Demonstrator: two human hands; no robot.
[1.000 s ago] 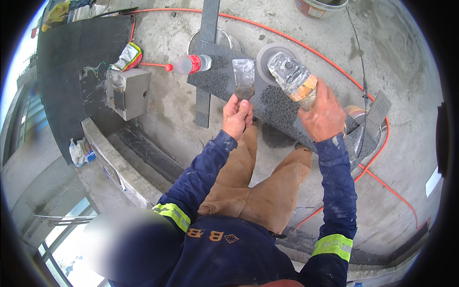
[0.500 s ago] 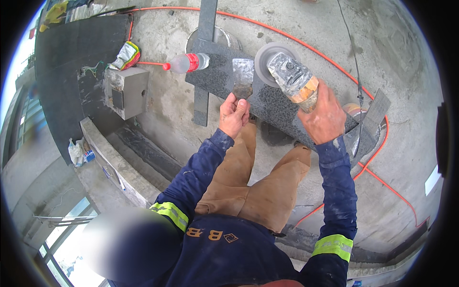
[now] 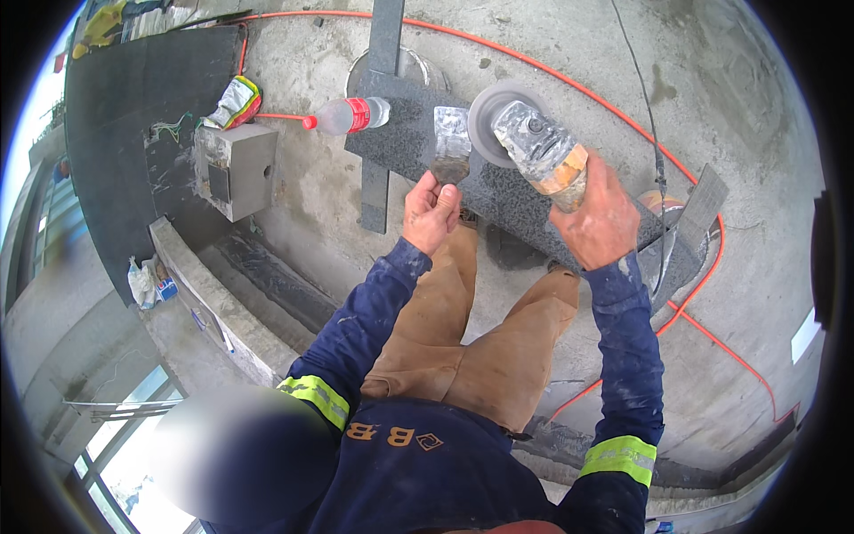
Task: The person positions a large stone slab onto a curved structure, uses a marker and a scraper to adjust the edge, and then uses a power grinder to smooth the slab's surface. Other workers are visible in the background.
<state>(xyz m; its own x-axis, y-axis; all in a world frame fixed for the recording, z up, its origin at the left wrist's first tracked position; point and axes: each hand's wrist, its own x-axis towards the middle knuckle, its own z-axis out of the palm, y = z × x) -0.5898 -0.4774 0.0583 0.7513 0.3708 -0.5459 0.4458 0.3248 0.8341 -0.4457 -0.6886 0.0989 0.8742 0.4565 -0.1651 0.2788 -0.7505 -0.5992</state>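
My left hand (image 3: 431, 216) is closed in a pinch on a flat scraper-like piece (image 3: 452, 133), pale and shiny above and dark brown near my fingers. Its exact kind is unclear. My right hand (image 3: 598, 214) wraps round the body of a dusty angle grinder (image 3: 538, 142), whose grey disc (image 3: 487, 116) is close beside the flat piece. Whether they touch I cannot tell. Both are above a dark speckled stone slab (image 3: 405, 138). A clear plastic bottle (image 3: 342, 117) with a red cap and label lies across the slab's left end.
Narrow grey strips (image 3: 374, 198) cross beneath the slab, with a bucket (image 3: 425, 69) at its far left end. An orange hose (image 3: 569, 78) curves over the concrete floor, and a dark cable (image 3: 654, 116) runs down the right. A concrete block (image 3: 245, 169) stands at left beside a low wall (image 3: 191, 276).
The grinder and my right hand have shifted slightly left, bringing the disc nearer to the flat piece. My left hand has barely moved.
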